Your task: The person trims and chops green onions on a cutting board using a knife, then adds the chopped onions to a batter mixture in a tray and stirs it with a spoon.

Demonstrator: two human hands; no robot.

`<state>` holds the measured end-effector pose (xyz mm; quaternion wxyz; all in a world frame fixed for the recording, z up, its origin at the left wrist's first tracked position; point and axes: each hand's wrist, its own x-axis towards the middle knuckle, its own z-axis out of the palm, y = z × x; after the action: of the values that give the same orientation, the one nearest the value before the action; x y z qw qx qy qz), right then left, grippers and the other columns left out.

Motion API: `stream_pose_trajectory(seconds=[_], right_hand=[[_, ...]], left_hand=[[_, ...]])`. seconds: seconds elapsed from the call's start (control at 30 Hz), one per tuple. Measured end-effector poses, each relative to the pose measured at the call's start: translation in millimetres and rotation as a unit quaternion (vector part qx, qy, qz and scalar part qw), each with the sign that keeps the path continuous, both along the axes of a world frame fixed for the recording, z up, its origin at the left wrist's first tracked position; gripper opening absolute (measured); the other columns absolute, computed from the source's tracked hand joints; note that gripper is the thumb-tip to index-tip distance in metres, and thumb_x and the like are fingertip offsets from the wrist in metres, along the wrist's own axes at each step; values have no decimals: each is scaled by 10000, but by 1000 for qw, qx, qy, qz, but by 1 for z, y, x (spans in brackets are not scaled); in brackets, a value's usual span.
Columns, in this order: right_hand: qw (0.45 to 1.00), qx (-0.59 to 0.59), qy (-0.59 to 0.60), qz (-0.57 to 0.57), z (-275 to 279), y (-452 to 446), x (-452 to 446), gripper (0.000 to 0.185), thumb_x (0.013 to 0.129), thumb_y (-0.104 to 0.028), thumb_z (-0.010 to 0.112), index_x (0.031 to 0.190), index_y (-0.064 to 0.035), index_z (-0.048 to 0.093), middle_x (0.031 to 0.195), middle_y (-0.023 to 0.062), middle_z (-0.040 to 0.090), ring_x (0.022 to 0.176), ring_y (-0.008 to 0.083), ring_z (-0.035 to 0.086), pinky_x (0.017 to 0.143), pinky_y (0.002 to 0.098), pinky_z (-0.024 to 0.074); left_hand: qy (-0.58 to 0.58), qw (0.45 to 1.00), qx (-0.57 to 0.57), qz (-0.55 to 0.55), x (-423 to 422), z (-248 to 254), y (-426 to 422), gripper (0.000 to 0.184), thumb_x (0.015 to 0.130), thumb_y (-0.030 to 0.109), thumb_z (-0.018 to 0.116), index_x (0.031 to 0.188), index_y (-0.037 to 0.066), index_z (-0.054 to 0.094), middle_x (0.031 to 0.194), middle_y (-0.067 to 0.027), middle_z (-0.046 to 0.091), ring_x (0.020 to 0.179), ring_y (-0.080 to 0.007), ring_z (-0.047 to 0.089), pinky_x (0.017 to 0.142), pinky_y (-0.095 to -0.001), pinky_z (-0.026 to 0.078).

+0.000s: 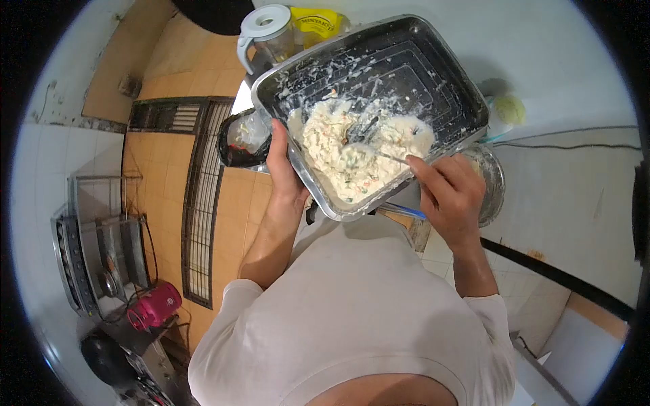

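Note:
A rectangular metal baking pan is tilted in front of my chest. A thick, creamy white batter with green and orange bits has gathered at its near side, and smears coat the far side. My left hand grips the pan's left rim, thumb on top and the other fingers hidden underneath. In my right hand, at the near right edge, is the thin handle of a metal spoon. Its head is sunk in the batter and cannot be seen clearly.
Behind the pan stand a lidded jug and a yellow pouch. A black container with a plastic bag is left of it; a metal bowl sits at right. A pink gas cylinder and a metal rack are farther left.

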<state>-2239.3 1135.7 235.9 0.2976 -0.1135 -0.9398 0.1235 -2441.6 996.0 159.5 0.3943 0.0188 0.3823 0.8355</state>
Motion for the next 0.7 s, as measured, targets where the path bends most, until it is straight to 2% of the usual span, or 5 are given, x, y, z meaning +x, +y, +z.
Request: stream_pose_trajectory(seconds=[0.2, 0.3, 0.53, 0.63, 0.7], right_hand=[[997, 55, -39, -25, 3, -33, 15, 412, 626, 64, 679, 995, -90, 780, 707, 24, 511, 657, 194, 511, 550, 321, 407], [995, 67, -22, -74, 4, -20, 23, 365, 676, -7, 707, 1021, -106, 771, 712, 1, 528, 675, 194, 528, 555, 334, 444], [957, 101, -4, -271, -36, 9, 17, 287, 722, -33, 728, 973, -165, 774, 739, 24, 566, 693, 235, 555, 575, 356, 464], [971, 76, -40, -224, -45, -26, 15, 241, 749, -75, 752, 977, -154, 771, 734, 21, 566, 703, 238, 571, 581, 343, 479], [979, 46, -51, -194, -40, -47, 15, 243, 766, -46, 743, 987, -141, 775, 758, 39, 591, 740, 239, 606, 657, 321, 510]], left_hand=[[16, 998, 17, -63, -7, 0, -3, 682, 1044, 568, 346, 1449, 27, 435, 1402, -165, 551, 1259, -287, 569, 1082, -425, 447], [45, 994, 28, -94, -16, -8, -4, 689, 1044, 574, 338, 1452, 26, 433, 1409, -162, 546, 1262, -282, 566, 1086, -422, 439], [27, 987, 60, -144, -36, -27, -6, 694, 1037, 580, 361, 1454, 30, 432, 1406, -142, 552, 1259, -269, 567, 1080, -418, 439], [24, 983, 66, -169, -41, -35, -9, 695, 1031, 587, 376, 1473, 52, 408, 1426, -140, 533, 1258, -278, 563, 1083, -428, 442], [25, 982, 62, -175, -42, -35, -10, 697, 1026, 590, 388, 1486, 66, 391, 1442, -139, 519, 1267, -283, 555, 1087, -436, 442]])
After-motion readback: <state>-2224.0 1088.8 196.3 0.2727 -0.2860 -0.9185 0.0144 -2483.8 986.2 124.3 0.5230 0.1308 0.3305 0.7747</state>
